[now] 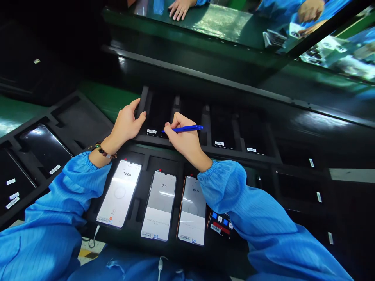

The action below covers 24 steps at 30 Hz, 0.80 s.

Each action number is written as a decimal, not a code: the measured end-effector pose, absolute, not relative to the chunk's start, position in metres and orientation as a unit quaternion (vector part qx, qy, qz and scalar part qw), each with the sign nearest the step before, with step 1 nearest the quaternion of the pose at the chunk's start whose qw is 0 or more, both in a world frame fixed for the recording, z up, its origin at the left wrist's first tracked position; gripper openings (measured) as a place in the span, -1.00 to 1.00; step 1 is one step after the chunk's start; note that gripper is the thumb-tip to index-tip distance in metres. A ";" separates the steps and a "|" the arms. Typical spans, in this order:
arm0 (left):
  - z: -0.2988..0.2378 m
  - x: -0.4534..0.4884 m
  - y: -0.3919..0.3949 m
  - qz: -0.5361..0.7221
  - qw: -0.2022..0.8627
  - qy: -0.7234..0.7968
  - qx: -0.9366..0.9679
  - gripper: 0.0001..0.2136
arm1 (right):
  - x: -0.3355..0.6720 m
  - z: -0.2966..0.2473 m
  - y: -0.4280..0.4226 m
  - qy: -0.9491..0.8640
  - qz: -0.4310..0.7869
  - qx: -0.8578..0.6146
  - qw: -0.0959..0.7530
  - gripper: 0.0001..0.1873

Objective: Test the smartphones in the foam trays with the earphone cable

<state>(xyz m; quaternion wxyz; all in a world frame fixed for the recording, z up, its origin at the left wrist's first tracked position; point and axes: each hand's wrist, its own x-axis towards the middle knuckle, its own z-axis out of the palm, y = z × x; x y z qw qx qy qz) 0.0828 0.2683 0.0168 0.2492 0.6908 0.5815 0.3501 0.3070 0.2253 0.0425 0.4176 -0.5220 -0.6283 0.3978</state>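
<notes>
My right hand is closed on a blue pen, its tip down by the white label at the near end of a dark phone in a black tray. My left hand rests on that tray's left edge, fingers curled over the phone's corner. Nearer me, three lit phones lie side by side in a second black tray: one reads 104.0, two read 87.5. A fourth phone shows under my right sleeve.
More dark phones with white labels fill the far tray's slots to the right. Another black tray with dark phones lies at the left. A green conveyor runs behind, where other people's hands rest. A white cable hangs at the near edge.
</notes>
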 end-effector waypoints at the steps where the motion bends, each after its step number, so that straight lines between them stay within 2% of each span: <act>1: 0.016 0.083 0.268 0.350 0.250 0.582 0.690 -0.47 | 0.307 0.043 0.225 -0.631 0.396 -0.521 0.418 -0.57; 7: 0.018 0.082 0.268 0.348 0.244 0.586 0.689 -0.47 | 0.306 0.045 0.225 -0.642 0.372 -0.512 0.434 -0.59; 12: 0.023 0.083 0.268 0.333 0.245 0.593 0.691 -0.44 | 0.309 0.045 0.228 -0.618 0.399 -0.507 0.449 -0.55; 16: 0.024 0.082 0.268 0.321 0.248 0.608 0.683 -0.40 | 0.341 0.050 0.230 -0.550 0.397 -0.536 0.502 -0.48; 20: 0.021 0.082 0.269 0.338 0.247 0.603 0.679 -0.40 | 0.385 0.051 0.221 -0.540 0.366 -0.575 0.494 -0.39; 24: 0.020 0.081 0.270 0.354 0.260 0.591 0.676 -0.40 | 0.400 0.046 0.211 -0.549 0.347 -0.578 0.494 -0.42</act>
